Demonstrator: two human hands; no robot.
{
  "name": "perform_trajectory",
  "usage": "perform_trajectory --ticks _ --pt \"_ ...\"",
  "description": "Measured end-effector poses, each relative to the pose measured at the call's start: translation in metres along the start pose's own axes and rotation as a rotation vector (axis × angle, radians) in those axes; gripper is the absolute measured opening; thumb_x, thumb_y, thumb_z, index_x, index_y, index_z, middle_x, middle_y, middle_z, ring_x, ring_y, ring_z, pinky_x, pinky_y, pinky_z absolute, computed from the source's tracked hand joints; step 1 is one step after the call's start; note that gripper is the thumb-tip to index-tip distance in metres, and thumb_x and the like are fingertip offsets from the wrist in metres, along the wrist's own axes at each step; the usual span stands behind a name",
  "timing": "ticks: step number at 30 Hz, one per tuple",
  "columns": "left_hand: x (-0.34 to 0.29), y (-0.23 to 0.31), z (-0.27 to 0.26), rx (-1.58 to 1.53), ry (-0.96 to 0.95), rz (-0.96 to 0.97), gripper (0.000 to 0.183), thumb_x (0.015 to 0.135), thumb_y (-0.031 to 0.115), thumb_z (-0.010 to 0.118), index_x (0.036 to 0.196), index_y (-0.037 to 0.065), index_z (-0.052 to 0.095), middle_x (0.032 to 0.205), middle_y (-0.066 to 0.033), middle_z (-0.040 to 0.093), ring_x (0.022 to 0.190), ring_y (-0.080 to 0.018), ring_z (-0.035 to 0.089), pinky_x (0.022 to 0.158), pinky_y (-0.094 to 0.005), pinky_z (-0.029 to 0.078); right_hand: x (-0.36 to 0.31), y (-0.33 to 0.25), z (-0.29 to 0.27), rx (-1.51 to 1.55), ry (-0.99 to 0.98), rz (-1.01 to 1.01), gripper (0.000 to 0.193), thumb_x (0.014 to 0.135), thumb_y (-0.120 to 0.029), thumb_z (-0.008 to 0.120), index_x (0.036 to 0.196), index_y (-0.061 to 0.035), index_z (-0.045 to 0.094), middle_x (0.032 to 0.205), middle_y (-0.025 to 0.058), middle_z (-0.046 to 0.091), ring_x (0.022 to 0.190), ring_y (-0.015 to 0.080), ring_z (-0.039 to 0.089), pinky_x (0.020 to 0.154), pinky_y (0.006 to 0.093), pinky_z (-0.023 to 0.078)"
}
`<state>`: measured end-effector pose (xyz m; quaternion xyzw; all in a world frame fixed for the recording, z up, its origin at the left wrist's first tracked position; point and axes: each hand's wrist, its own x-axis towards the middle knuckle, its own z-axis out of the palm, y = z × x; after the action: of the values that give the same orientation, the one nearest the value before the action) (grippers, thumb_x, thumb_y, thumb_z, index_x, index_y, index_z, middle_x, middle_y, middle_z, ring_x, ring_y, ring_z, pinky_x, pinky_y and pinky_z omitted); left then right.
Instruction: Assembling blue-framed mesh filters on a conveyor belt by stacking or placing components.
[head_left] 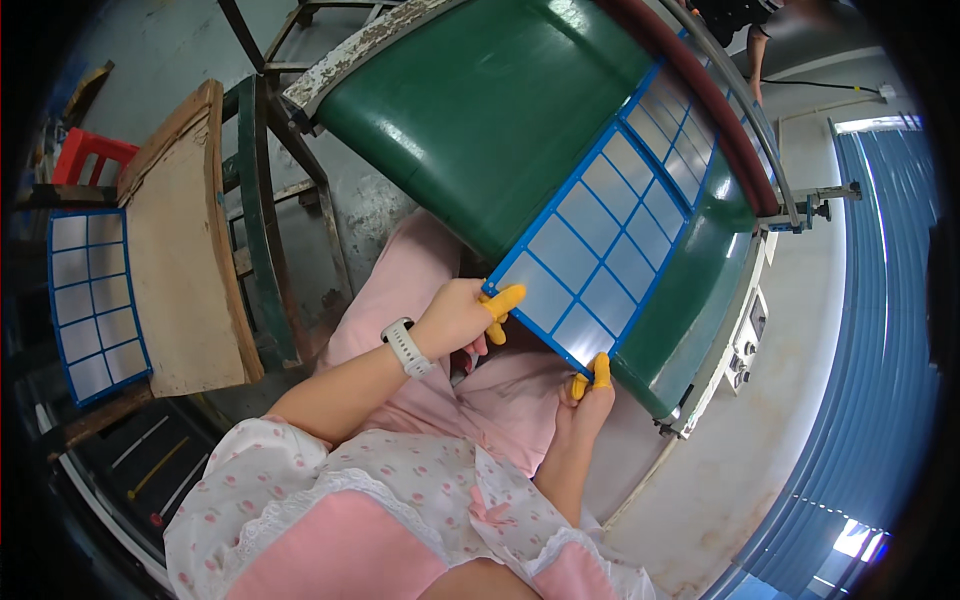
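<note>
My left hand (460, 316), with yellow finger covers on and a white watch at the wrist, pinches the near left corner of a pale, glossy sheet (565, 252) marked with a blue grid. At the sheet's near right corner, my right hand (586, 396) grips the edge, also in yellow finger covers. The sheet lies slanting along a green conveyor belt (470, 130), its near end sticking out past the belt toward me. Beyond it lies a second blue-gridded sheet (672, 118), close to a dark red roller (700, 70); whether the two sheets touch or overlap I cannot tell.
At the left, another blue-gridded sheet (100, 300) rests beside a worn wooden board (185, 260) on a metal frame. A red plastic stool (92, 157) stands behind. Another person's arm (757, 60) shows beyond the roller. Blue blinds (890, 280) hang at the right.
</note>
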<state>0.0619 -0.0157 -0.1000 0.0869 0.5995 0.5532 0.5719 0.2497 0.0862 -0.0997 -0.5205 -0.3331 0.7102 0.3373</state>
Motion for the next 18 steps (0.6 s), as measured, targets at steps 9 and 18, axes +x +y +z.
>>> perform_trajectory --ticks 9,18 --pt "0.012 -0.004 0.007 -0.095 -0.074 0.027 0.022 0.079 0.011 0.040 0.071 -0.005 0.053 0.060 -0.0139 0.057 0.038 -0.0124 0.050 0.035 -0.0237 0.040 -0.017 -0.029 0.015 -0.889 0.001 -0.760 0.025 0.084 -0.024 0.047 0.087 -0.0006 0.054 0.079 0.0102 0.057 0.067 0.0181 0.054 0.056 0.0267 0.042" --pt "-0.045 0.013 -0.048 0.046 0.175 0.266 0.034 0.081 0.029 0.053 0.070 -0.003 0.055 0.059 -0.0104 0.058 0.045 -0.0120 0.054 0.042 -0.0226 0.042 0.061 -0.062 0.077 -2.000 -0.121 -0.985 0.035 0.085 -0.035 0.033 0.105 -0.0140 0.053 0.119 0.0049 0.044 0.113 0.0307 0.035 0.089 0.0563 0.019"
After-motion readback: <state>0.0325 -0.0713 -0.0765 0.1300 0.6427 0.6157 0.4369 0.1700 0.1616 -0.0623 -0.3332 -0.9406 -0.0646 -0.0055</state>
